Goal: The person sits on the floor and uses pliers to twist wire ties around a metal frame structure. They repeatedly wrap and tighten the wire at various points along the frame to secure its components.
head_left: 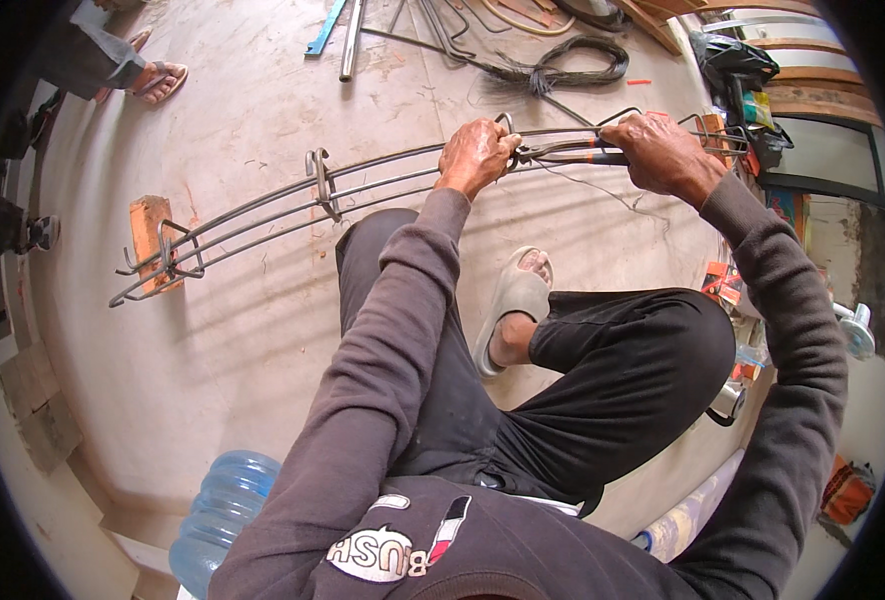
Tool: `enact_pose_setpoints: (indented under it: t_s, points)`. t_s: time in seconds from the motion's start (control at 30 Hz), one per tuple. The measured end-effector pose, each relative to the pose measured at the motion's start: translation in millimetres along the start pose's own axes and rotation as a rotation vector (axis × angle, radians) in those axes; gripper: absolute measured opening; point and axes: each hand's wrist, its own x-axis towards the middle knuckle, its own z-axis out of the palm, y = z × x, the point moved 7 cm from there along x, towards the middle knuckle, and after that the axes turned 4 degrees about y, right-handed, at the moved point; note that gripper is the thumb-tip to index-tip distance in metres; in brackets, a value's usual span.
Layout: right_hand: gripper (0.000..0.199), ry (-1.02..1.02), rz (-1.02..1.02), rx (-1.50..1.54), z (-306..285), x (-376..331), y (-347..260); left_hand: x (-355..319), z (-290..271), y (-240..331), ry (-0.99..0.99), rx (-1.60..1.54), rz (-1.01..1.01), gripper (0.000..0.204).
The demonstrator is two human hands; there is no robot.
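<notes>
Pale, scuffed floor [263, 370] fills the middle of the frame. I log a long, narrow steel bar cage [383, 185] running from centre left to upper right; its left end rests on an orange brick [146, 215]. On my feed, the left hand [478, 157], upper centre, has its fingers clamped on the cage; I cannot tell whether wire is pinched there too. Right hand [663, 152], upper right: fingers closed around the orange-and-black handles of pliers [603, 158], whose jaws sit at the bars just beside the left hand. One thin loose wire trails below the pliers. Dark wire coil [588, 62] lies at the top edge, right of centre. I also note a blue water bottle [225, 505], lower left, and a bystander's sandalled foot [163, 82], upper left.
</notes>
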Motion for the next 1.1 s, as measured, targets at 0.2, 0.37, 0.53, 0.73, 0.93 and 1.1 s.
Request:
enact_pose_setpoints:
  t_s: [0.2, 0.37, 0.53, 0.73, 0.93, 1.1]
  points:
    - [0.029, 0.021, -0.008, 0.086, 20, 0, 15, -1, -2, 2, 0.024, 0.073, -0.009, 0.041]
    - [0.039, 0.039, 0.015, 0.206, 53, -3, 29, 1, 1, 3, 0.001, 0.138, -0.080, 0.049]
    - [0.049, 0.095, -0.029, 0.281, 72, 0, 30, 0, -3, 1, 0.118, 0.177, -0.011, 0.050]
    - [0.048, 0.166, -0.022, 0.362, 91, -6, 31, -3, -1, 7, 0.083, 0.190, -0.050, 0.053]
    - [0.047, 0.111, 0.007, 0.330, 72, -10, 29, -1, 0, 3, 0.061, 0.168, -0.057, 0.053]
    - [0.043, -0.067, 0.085, 0.334, 42, -13, 16, -4, -5, 7, 0.032, 0.187, -0.086, 0.050]
